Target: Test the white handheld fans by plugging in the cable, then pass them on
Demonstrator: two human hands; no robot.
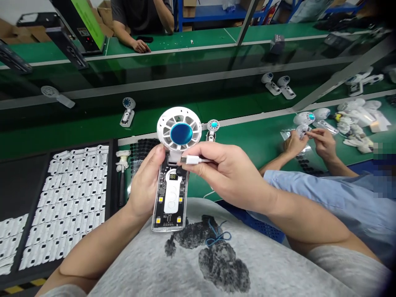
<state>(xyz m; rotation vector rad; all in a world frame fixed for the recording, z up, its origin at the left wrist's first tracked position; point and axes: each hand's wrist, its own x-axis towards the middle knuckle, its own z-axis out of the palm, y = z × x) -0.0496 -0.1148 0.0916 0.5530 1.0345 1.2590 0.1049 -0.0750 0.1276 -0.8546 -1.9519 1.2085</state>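
Observation:
My left hand (pixel 145 181) grips a small handheld fan (pixel 176 165) by its clear-cased handle, upright over my lap. The fan has a white round head with a blue centre (pixel 181 134) and a lit digital display on the handle. My right hand (pixel 222 169) pinches a white USB cable plug (pixel 193 160) at the side of the fan, just below the head.
A black tray of several white parts (pixel 71 198) lies at the left. More fans (pixel 127 111) ride on the green conveyor. A co-worker's hands (pixel 309 140) at the right handle a fan part beside a pile of white pieces (pixel 355 115). Another person leans on the far bench (pixel 140 43).

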